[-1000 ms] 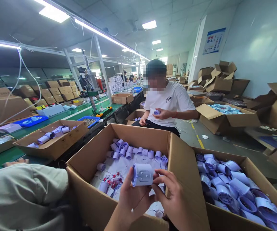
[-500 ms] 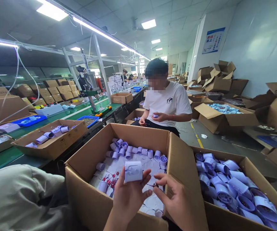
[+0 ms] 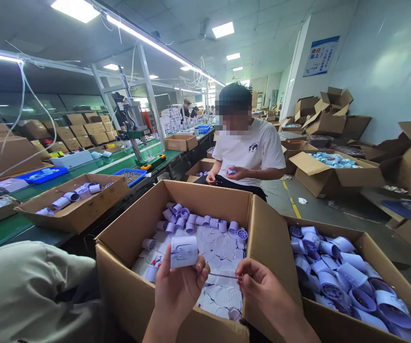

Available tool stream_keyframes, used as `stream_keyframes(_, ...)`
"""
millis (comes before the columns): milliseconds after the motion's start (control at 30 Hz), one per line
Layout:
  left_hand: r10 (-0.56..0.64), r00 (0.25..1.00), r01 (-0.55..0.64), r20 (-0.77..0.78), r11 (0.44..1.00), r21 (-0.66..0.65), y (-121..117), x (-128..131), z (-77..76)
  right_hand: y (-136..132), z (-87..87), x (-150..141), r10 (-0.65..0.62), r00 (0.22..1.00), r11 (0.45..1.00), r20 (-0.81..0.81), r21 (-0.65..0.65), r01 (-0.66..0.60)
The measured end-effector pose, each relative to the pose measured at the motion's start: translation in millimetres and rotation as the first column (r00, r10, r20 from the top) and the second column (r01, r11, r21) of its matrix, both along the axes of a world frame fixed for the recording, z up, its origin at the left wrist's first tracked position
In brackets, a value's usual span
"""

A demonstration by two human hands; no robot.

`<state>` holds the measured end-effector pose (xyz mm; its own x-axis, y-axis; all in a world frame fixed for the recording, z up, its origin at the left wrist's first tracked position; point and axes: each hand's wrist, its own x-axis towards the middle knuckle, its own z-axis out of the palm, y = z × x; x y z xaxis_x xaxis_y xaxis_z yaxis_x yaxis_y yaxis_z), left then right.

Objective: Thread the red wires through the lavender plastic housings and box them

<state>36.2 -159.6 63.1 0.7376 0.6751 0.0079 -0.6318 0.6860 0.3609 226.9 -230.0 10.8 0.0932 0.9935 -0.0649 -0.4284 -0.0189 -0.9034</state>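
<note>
"What do we hold?"
"Our left hand (image 3: 182,286) grips a cup (image 3: 184,252) above the box (image 3: 208,188); our right hand (image 3: 262,288) pinches a wire (image 3: 224,275) over its right side."
"Do they join?"
"The wire stretches straight to our left hand; we can't tell where it ends."
"And around?"
"We see more cups (image 3: 191,221) in the box, a carton (image 3: 326,328) of cups right of it, and a co-worker (image 3: 251,155) beyond it."
</note>
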Motion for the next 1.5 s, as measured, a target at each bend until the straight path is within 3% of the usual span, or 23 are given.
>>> stream_keyframes(167, 0.029, 0.998, -0.03, -0.052, 1.0, -0.008, -1, -2, 5.3, 2, -1.7, 0, 0.067, 0.995, 0.998, -0.071, -0.004, -0.067)
stream_keyframes(333, 0.003, 0.998, -0.002, -0.061, 1.0, 0.008, -8, 5, 11.4, -1, -1.6, -14, 0.136, 0.984, 0.978, 0.112, 0.145, -0.152)
stream_keyframes(467, 0.0, 0.999, -0.001, -0.037, 1.0, -0.021, -8, 10, 17.8, -2, -2.6, -25, 0.226, 0.949, 0.956, 0.219, 0.136, -0.26)
stream_keyframes(733, 0.101, 0.994, -0.104, -0.051, 0.992, -0.07, -1, 3, 26.0, -8, -1.9, -24, 0.198, 0.98, 0.959, 0.002, 0.204, -0.195)
stream_keyframes(900, 0.127, 0.99, -0.133, -0.059, 0.986, -0.099, 1, 2, 25.4, -9, -6.7, -22, 0.093, 0.99, 0.97, -0.102, 0.235, -0.067)
stream_keyframes(1067, 0.148, 0.985, -0.158, -0.091, 0.98, -0.119, 2, 4, 24.2, -12, -11.3, -20, 0.067, 0.983, 0.957, -0.172, 0.289, -0.015)
stream_keyframes(1233, 0.111, 0.986, -0.131, -0.125, 0.977, -0.166, 3, 10, 15.1, -17, -8.0, -18, 0.19, 0.966, 0.947, -0.177, 0.292, -0.133)
stream_keyframes(1500, -0.007, 0.994, -0.011, -0.11, 0.986, -0.169, -2, 21, -2.9, -25, 0.3, -15, 0.275, 0.948, 0.93, -0.161, 0.295, -0.22)
